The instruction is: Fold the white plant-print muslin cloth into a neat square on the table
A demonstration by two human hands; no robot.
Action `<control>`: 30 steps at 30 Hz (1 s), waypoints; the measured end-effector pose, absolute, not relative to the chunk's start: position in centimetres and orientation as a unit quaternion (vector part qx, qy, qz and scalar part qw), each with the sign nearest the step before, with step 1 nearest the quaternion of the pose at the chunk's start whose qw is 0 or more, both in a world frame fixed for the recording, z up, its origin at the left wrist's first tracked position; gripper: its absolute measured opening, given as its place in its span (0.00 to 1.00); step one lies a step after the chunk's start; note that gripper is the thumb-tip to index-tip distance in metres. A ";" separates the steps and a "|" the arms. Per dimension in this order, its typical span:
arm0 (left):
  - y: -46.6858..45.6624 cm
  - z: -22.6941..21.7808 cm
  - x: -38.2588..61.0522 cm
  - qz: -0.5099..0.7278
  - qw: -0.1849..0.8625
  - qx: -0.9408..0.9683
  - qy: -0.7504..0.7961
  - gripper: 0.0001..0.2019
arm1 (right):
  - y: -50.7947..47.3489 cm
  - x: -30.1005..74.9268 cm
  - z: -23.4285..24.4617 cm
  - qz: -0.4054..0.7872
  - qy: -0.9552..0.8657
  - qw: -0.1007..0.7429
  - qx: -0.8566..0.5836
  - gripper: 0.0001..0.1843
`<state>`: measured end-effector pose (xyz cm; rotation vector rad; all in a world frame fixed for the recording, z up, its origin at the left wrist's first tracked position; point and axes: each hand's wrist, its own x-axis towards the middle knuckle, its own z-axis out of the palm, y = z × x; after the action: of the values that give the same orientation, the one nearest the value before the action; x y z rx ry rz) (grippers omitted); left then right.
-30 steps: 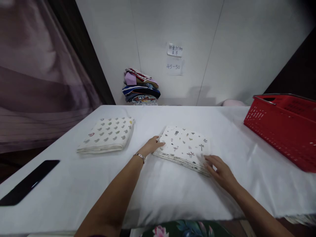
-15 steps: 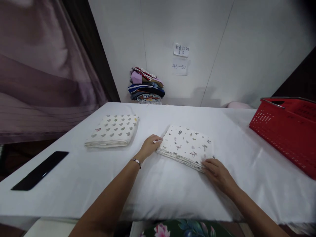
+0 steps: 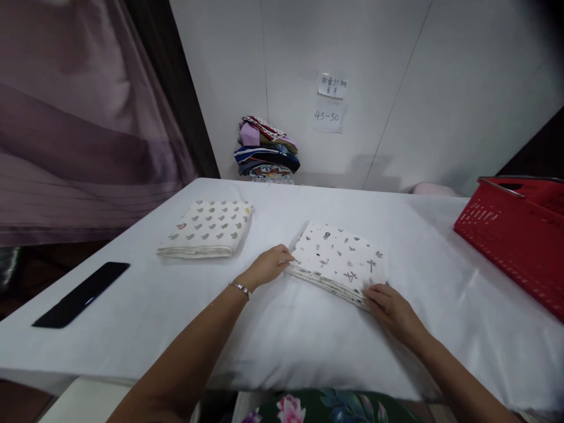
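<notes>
A folded white cloth point(image 3: 337, 252), printed with small palm trees and animals, lies on the table in front of me, its layered edge facing my body. My left hand point(image 3: 269, 264), with a bracelet at the wrist, pinches the cloth's near left corner. At the near right corner, my right hand point(image 3: 392, 308) grips the layers, fingers on top and the thumb side hidden from view. To the left rests a second folded cloth point(image 3: 209, 228), off-white with grey mushroom-like shapes; neither hand touches it.
A white cover point(image 3: 176, 317) drapes the table. At the left lies a flat black object point(image 3: 81, 294). A red basket point(image 3: 520, 235) stands at the right edge. Several folded fabrics point(image 3: 267, 150) are stacked against the back wall, beside paper signs point(image 3: 330, 100). A pinkish curtain point(image 3: 79, 117) hangs at left.
My left hand has shifted slightly down along the cloth's left side to its near corner. The right hand stays at its corner. The whole view has shifted a little.
</notes>
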<state>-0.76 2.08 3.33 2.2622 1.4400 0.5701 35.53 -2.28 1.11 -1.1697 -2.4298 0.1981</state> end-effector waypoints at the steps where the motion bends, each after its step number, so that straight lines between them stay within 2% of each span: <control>1: 2.1 3.4 -0.8 0.198 0.196 0.810 0.515 0.13 | -2.3 35.5 1.1 0.071 -0.876 0.217 -0.425 0.13; 16: 1.6 2.0 -1.3 0.209 0.163 0.825 0.499 0.15 | -2.3 35.8 -0.1 0.050 -0.864 0.232 -0.445 0.15; 24: 1.9 2.9 -1.3 0.135 0.105 0.858 0.484 0.16 | -2.5 35.6 0.3 0.053 -0.870 0.222 -0.438 0.14; 30: 1.9 2.6 -1.2 0.125 0.090 0.859 0.488 0.16 | -2.5 35.7 0.2 0.050 -0.867 0.234 -0.437 0.14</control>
<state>-1.23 1.92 2.62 2.5559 1.4505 0.3715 35.68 -2.53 0.20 -1.1987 -2.3799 0.1367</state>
